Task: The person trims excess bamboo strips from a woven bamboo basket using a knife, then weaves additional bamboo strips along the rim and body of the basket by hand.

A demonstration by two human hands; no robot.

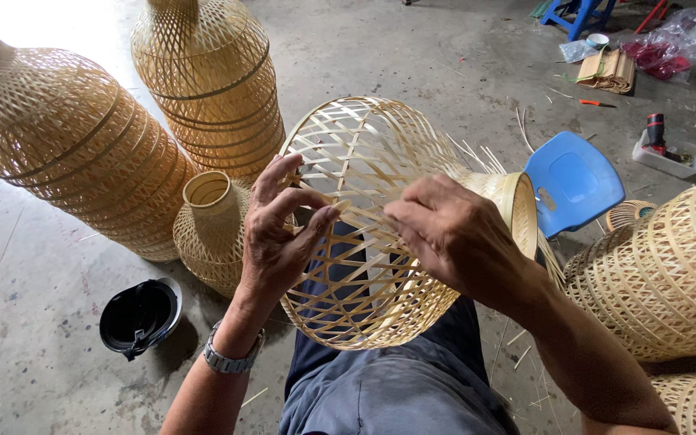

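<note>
Bamboo strips of an open-weave lampshade (380, 217) (resting on the lap) are pinched by left hand (279, 234) and right hand (453, 238), fingers closed

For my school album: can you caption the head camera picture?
Two hands, left and right, weave strips on a bamboo lampshade over the lap.

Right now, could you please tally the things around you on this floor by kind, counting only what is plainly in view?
Woven bamboo lampshade frames: 6, one gripped by the left hand and right hand, stacks counted as one each
Blue plastic stools: 2, near one, far one
Black helmet: 1
White tray: 1
Total: 10
</note>
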